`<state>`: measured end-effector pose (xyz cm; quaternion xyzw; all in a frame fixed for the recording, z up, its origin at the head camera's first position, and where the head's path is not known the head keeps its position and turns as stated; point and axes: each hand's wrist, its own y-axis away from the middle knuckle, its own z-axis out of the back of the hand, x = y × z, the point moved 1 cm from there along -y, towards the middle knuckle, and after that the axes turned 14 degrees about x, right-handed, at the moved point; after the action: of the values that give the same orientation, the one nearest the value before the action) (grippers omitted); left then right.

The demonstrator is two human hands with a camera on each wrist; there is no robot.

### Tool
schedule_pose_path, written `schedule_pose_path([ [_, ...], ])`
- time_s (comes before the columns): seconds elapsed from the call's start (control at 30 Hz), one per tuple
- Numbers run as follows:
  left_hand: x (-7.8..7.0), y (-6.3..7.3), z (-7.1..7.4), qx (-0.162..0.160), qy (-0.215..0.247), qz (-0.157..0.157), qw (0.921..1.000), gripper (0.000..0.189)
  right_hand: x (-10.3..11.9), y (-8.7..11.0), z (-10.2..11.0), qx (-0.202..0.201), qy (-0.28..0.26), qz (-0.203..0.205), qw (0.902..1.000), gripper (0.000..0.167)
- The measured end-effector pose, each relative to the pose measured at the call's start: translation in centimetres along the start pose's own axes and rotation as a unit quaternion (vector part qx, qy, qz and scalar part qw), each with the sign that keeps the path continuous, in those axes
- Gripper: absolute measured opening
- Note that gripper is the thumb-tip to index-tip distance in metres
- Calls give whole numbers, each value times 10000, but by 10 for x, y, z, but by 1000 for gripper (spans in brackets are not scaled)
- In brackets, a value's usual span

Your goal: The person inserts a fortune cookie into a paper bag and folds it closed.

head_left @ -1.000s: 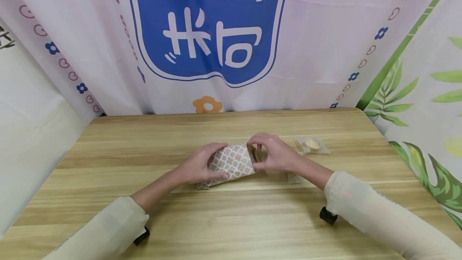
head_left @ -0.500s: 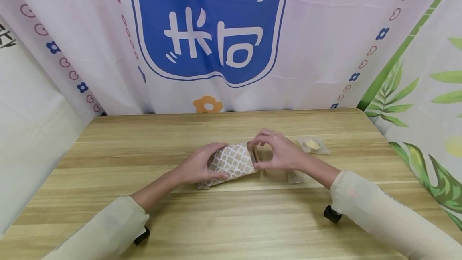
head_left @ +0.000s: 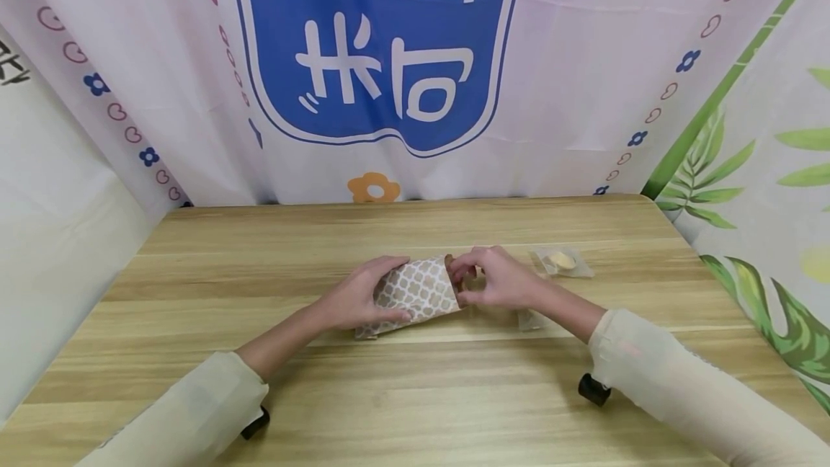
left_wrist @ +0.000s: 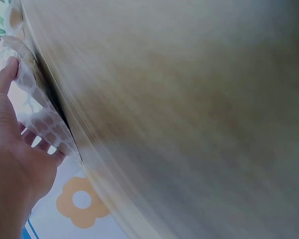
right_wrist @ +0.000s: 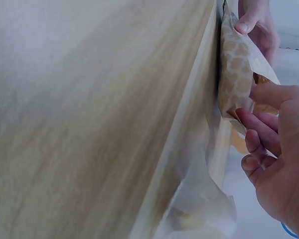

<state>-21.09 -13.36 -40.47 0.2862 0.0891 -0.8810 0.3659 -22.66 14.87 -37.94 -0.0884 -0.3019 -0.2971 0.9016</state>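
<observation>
A small paper bag [head_left: 418,287] with a tan-and-white lattice pattern lies on its side at the table's middle, its brown-lined mouth facing right. My left hand [head_left: 363,295] grips the bag from the closed end, with the fingers over the far side and the thumb along the near side. My right hand [head_left: 499,279] is at the mouth; its bent fingers reach to the opening and the thumb sits at the near edge. In the right wrist view, the thumb and index finger [right_wrist: 256,124] overlap the bag's rim. The inside of the bag is mostly hidden by these fingers.
To the right, a clear packet [head_left: 560,261] with a pale yellow round thing inside lies on the wooden table [head_left: 324,395]. Another clear packet [head_left: 532,319] is partly hidden under my right forearm. A printed curtain [head_left: 551,128] hangs behind the table's far edge.
My right hand first draws slightly right, away from the mouth, then comes back with its fingers lower and closer into the opening. My left hand and the bag stay in place.
</observation>
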Motion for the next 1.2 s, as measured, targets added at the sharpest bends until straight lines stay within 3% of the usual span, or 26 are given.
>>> schedule_pose_path([
  [0.17, 0, -1, 0, -2, -3, -37, 10000, 96, -1, 1, -3, 105, -211, 68, 9997, 23],
  [0.33, -1, -1, 0, -1, 9, -19, 10000, 96, -2, 2, -2, 162, -412, 11, 9990, 37],
  [0.53, -2, -1, 0, 1, 38, -18, 10000, 96, -4, 6, 4, -148, -582, 11, 9982, 39],
  [0.8, -2, -1, 0, 29, 3, 22, 10000, 97, -7, 14, 14, -406, -290, -55, 9987, 34],
  [1.2, -1, -2, -1, 26, -13, -49, 10000, 97, -19, 33, 29, -652, 109, -483, 9966, 35],
])
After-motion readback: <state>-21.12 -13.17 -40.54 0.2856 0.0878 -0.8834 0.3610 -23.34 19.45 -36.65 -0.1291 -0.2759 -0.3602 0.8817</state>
